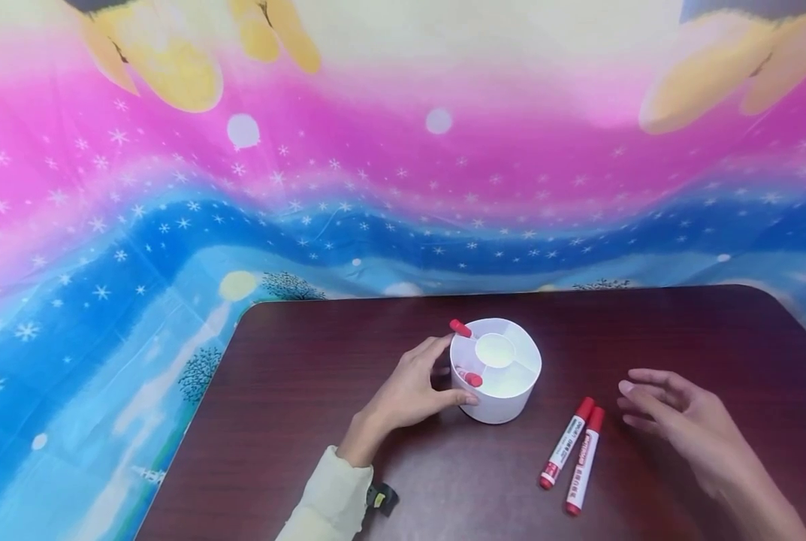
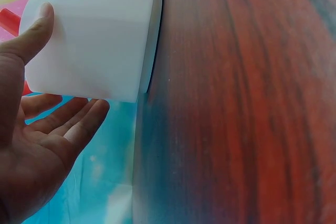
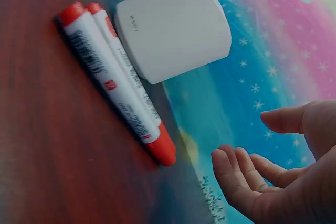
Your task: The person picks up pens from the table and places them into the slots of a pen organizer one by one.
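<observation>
A round white divided pen holder (image 1: 500, 408) stands on the table, with a small round compartment in its middle. My left hand (image 1: 406, 387) grips its left side, the thumb on the near wall and the fingers round toward the back. Inside lean two red-capped markers, one red end (image 1: 460, 328) poking over the back-left rim and another (image 1: 472, 379) lower at the near left. Two more red-and-white markers (image 1: 566, 445) (image 1: 585, 464) lie side by side to the right of the holder. Past them my right hand (image 1: 696, 428) hovers, fingers loosely bent, with nothing in it.
The dark brown wooden table (image 1: 294, 361) has rounded back corners. Behind it hangs a pink and blue printed cloth (image 1: 389, 188) with snowflakes. A dark strap piece (image 1: 381, 497) shows at the left cuff.
</observation>
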A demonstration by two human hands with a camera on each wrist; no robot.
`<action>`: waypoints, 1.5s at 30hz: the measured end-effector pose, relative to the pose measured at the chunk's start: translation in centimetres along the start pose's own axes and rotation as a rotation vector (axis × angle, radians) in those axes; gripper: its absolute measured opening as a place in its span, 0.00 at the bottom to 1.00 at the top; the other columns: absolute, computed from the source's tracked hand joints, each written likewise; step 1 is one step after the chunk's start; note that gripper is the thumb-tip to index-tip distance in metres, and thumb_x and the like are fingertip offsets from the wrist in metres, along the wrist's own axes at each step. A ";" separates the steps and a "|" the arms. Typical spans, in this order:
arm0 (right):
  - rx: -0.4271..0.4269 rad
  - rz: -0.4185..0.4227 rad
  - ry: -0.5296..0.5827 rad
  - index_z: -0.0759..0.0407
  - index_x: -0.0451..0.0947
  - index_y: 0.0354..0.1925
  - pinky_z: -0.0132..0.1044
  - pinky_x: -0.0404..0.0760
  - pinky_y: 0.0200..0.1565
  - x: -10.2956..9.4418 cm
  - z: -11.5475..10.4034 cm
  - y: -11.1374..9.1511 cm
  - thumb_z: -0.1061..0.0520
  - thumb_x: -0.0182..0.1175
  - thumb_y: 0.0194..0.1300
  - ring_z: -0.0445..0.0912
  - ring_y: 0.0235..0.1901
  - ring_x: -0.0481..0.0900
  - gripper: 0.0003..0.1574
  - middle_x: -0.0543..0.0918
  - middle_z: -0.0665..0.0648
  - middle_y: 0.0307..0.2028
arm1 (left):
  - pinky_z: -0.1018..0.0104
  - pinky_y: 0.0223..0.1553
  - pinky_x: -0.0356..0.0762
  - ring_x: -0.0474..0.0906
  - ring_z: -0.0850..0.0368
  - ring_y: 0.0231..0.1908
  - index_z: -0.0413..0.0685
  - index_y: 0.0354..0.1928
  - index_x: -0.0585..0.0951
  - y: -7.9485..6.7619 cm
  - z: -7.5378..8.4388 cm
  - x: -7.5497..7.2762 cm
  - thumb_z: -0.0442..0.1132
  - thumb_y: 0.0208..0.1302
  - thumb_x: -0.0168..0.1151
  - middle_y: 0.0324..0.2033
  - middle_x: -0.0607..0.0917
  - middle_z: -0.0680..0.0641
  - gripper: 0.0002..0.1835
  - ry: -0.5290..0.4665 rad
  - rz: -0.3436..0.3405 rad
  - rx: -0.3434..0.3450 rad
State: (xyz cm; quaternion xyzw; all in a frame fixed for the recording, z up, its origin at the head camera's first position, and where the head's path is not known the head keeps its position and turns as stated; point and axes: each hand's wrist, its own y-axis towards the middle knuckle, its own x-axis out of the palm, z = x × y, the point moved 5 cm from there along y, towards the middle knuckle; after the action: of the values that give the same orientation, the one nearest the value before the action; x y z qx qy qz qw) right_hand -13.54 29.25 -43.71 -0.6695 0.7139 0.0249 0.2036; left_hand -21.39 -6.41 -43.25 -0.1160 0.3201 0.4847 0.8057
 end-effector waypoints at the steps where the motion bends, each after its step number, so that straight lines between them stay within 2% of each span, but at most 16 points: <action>1: 0.014 -0.002 0.009 0.71 0.63 0.72 0.32 0.91 0.44 0.0 0.2 -0.1 0.49 0.60 0.82 0.32 0.41 0.89 0.36 0.85 0.27 0.40 | 0.65 0.64 0.84 0.81 0.58 0.65 0.61 0.80 0.69 0.0 0.0 0.0 0.57 0.58 0.83 0.66 0.80 0.55 0.50 -0.002 -0.001 -0.001; 8: 0.109 -0.036 0.023 0.75 0.54 0.79 0.33 0.91 0.47 0.2 1.5 -0.6 0.45 0.59 0.82 0.30 0.42 0.87 0.47 0.85 0.30 0.43 | 0.63 0.64 0.85 0.81 0.58 0.65 0.61 0.80 0.69 0.1 -0.1 0.0 0.58 0.58 0.83 0.66 0.80 0.55 0.50 0.011 0.001 -0.004; 11: 0.148 -0.047 0.038 0.75 0.52 0.80 0.34 0.91 0.48 0.4 1.8 -0.8 0.44 0.59 0.82 0.30 0.42 0.87 0.49 0.85 0.33 0.46 | 0.63 0.64 0.84 0.81 0.58 0.65 0.61 0.80 0.69 0.1 0.0 -0.1 0.57 0.58 0.83 0.65 0.80 0.55 0.50 0.011 0.003 0.000; 18: 0.142 -0.065 0.067 0.79 0.51 0.79 0.37 0.92 0.49 0.9 2.7 -1.1 0.49 0.59 0.83 0.31 0.43 0.88 0.49 0.86 0.43 0.53 | 0.65 0.65 0.83 0.83 0.58 0.64 0.60 0.80 0.69 0.1 0.0 -0.2 0.55 0.57 0.84 0.64 0.81 0.54 0.51 -0.020 0.000 -0.010; 20: 0.137 -0.067 0.070 0.81 0.51 0.79 0.37 0.92 0.49 1.0 2.9 -1.2 0.50 0.59 0.83 0.31 0.43 0.88 0.48 0.87 0.49 0.55 | 0.65 0.65 0.83 0.83 0.57 0.64 0.59 0.80 0.69 0.1 0.0 -0.2 0.55 0.57 0.84 0.63 0.81 0.54 0.51 -0.016 0.000 -0.014; 24: 0.181 -0.086 0.079 0.81 0.50 0.79 0.39 0.92 0.50 1.3 3.1 -1.4 0.51 0.60 0.82 0.32 0.44 0.88 0.49 0.87 0.61 0.59 | 0.65 0.65 0.83 0.83 0.57 0.64 0.59 0.80 0.69 0.1 0.1 -0.2 0.56 0.57 0.84 0.64 0.81 0.53 0.51 -0.010 0.001 -0.018; 29: 0.215 -0.098 0.082 0.79 0.51 0.80 0.39 0.92 0.50 1.8 3.5 -1.8 0.51 0.64 0.80 0.33 0.44 0.88 0.50 0.88 0.62 0.58 | 0.64 0.65 0.83 0.83 0.57 0.64 0.58 0.80 0.69 0.0 0.1 -0.2 0.56 0.57 0.84 0.64 0.81 0.53 0.51 -0.007 -0.001 -0.023; 33: 0.243 -0.096 0.051 0.79 0.53 0.80 0.40 0.92 0.49 2.6 3.8 -1.9 0.51 0.68 0.76 0.34 0.44 0.89 0.53 0.87 0.65 0.59 | 0.64 0.65 0.83 0.83 0.57 0.64 0.58 0.80 0.69 0.0 0.1 -0.1 0.56 0.57 0.84 0.64 0.81 0.53 0.51 -0.007 -0.002 -0.023; 38: 0.257 -0.056 -0.033 0.78 0.58 0.78 0.40 0.93 0.45 3.5 4.1 -1.9 0.51 0.74 0.71 0.37 0.43 0.89 0.54 0.87 0.69 0.58 | 0.63 0.66 0.83 0.82 0.57 0.65 0.59 0.80 0.69 0.0 0.1 0.0 0.56 0.57 0.84 0.65 0.81 0.53 0.51 -0.007 -0.004 -0.016; 45: 0.145 -0.015 -0.189 0.78 0.65 0.74 0.36 0.92 0.39 4.2 3.3 -1.9 0.48 0.78 0.66 0.35 0.38 0.89 0.54 0.90 0.66 0.52 | 0.63 0.66 0.83 0.82 0.56 0.65 0.58 0.80 0.69 -0.1 0.1 0.1 0.57 0.57 0.83 0.65 0.81 0.51 0.51 0.002 -0.002 -0.005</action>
State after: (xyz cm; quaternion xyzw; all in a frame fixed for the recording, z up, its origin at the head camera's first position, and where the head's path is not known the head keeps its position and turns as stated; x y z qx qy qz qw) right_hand -10.96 26.08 -47.61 -0.6529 0.6865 0.0349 0.3181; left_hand -21.27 -6.35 -43.28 -0.1189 0.3196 0.4846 0.8055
